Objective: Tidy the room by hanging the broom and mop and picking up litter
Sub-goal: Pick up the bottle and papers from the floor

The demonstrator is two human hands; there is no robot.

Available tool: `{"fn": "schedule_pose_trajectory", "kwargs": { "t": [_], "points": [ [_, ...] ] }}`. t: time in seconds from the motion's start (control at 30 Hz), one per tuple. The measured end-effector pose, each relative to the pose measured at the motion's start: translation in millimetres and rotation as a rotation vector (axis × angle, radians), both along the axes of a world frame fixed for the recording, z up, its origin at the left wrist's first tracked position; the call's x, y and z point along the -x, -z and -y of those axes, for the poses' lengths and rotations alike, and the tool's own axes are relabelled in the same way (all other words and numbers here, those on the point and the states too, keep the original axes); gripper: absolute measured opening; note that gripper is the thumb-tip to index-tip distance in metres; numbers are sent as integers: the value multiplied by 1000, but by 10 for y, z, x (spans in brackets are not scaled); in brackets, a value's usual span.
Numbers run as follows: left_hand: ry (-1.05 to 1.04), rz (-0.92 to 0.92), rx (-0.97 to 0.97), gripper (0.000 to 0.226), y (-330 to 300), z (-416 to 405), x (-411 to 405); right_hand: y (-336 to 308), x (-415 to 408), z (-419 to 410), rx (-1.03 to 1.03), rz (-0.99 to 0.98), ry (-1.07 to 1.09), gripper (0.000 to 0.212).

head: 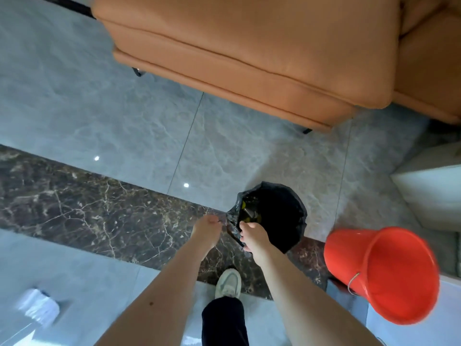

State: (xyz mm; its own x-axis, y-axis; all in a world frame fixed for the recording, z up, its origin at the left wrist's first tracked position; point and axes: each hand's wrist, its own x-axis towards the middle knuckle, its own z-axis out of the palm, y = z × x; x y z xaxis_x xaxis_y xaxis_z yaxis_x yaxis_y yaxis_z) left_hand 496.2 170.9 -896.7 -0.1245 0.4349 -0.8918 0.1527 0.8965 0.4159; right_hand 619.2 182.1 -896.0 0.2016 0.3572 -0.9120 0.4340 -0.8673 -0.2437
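black bin bag (282, 216): right hand (253, 237) grips rim, left hand (205, 231) pinches edge.

A: What lies in the black bin bag (274, 213)?
B: Yellow and dark scraps, too blurred to name. The right hand (254, 237) hides its near rim.
A: The left hand (205, 229)?
B: Its fingers (212, 219) smear with motion; their grip is unclear.
A: And the edges?
B: The orange sofa (249, 51) runs off the top, the red bucket (384, 273) is blurred, and the white object (37, 307) is unrecognisable.
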Motion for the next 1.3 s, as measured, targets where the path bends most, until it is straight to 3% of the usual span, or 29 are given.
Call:
{"fn": "schedule_pose_trajectory", "kwargs": {
  "t": [0.3, 0.53, 0.7, 0.9, 1.0, 1.07, 1.17, 1.3],
  "points": [
    [-241, -53, -22, 38, -151, 663, 1519, -187, 1627, 274, -39, -64, -293, 42],
    [-497, -78, 0, 26, -175, 1734, 2850, -143, 3126, 1058, -14, -79, -498, 41],
    [-857, -105, 82, 35, 12, 2771, 3717, -53, 4212, 1789, 7, -95, -775, 33],
    [-1226, -52, 106, 33, 308, 3630, 4144, 153, 5144, 2449, -14, -100, -1087, 37],
    [-1388, -14, 153, 15, 376, 3798, 4202, 319, 5404, 2577, 16, -78, -1249, 36],
    [-1464, -18, 167, 26, 433, 3878, 4247, 452, 5573, 2618, 13, -57, -1336, 36],
    [-1595, -9, 174, 14, 542, 3968, 4388, 700, 5885, 2673, -45, -43, -1464, 34],
    [-1743, 4, 169, 34, 782, 4150, 4453, 990, 6168, 2981, -88, -47, -1547, 22]
  ]
}}
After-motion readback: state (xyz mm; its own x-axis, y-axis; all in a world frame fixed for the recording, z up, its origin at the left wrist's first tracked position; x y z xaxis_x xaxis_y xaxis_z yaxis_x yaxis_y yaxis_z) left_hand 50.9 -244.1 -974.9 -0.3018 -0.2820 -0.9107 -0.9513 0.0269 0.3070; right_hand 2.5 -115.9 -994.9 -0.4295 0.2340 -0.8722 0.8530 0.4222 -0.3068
